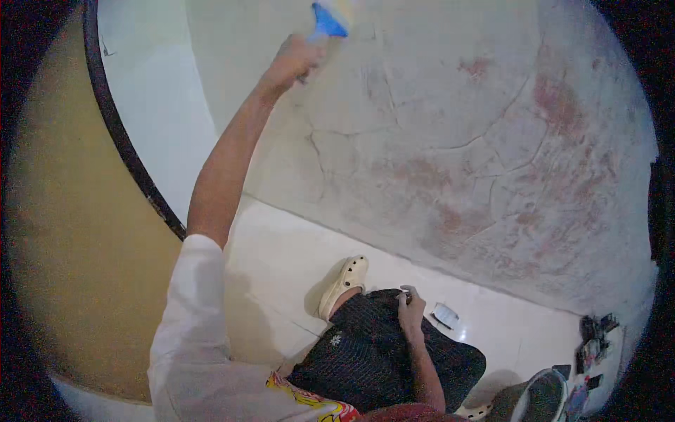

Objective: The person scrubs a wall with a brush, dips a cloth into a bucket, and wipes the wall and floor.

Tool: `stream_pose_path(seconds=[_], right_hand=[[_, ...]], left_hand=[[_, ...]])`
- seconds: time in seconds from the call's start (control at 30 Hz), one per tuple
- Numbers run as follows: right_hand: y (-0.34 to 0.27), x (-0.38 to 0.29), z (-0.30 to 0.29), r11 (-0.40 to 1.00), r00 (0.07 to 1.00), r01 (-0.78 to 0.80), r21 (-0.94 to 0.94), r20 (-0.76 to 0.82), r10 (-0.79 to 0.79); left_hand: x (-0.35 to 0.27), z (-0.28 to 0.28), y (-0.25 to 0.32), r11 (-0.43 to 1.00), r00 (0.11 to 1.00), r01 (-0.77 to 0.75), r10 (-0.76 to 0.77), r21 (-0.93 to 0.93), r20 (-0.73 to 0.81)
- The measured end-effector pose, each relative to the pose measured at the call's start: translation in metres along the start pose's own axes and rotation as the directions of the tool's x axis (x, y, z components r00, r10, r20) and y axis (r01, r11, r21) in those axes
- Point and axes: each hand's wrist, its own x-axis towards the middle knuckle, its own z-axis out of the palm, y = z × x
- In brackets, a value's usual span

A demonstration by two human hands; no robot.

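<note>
My left hand point(298, 59) is raised against the wall and grips a blue scraper point(330, 22), blurred at the top of the view. The scraper's wide end is up at the plaster wall point(422, 105), which is grey-white with cracks and reddish bare patches. Low in the view, my right hand point(411, 308) rests by my knee on the dark trousers point(364, 348). Its fingers are loosely bent and apart, and I see nothing held in them.
On the white tiled floor point(285, 232) lies a small pale flat object point(445, 316) near my knee. Several dark items point(593, 337) sit by the wall at right, near a bucket point(543, 395). A tan panel point(79, 237) with a dark edge fills the left. A cream clog point(345, 282) is on my foot.
</note>
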Motion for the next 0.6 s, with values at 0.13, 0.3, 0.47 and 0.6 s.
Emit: stream_pose_path(seconds=[0.13,0.3,0.47,0.6], right_hand=[[-0.018,-0.005,-0.007,1.000,1.000,-0.001,0.020,-0.006,0.001],[-0.016,-0.004,-0.016,0.997,0.998,-0.040,0.073,-0.044,0.043],[-0.006,0.003,-0.006,0.999,0.999,-0.008,0.049,-0.044,0.010],[0.003,0.002,0.002,0.996,0.997,0.052,0.074,-0.057,-0.047]], left_hand=[[0.034,-0.013,0.028,0.994,0.993,-0.114,0.114,-0.002,0.005],[0.033,-0.073,0.027,0.970,0.978,0.169,-0.143,0.177,-0.151],[0.056,-0.145,-0.049,0.944,0.947,0.270,-0.225,0.192,-0.229],[0.074,-0.146,-0.077,0.937,0.938,0.340,-0.331,0.083,-0.104]])
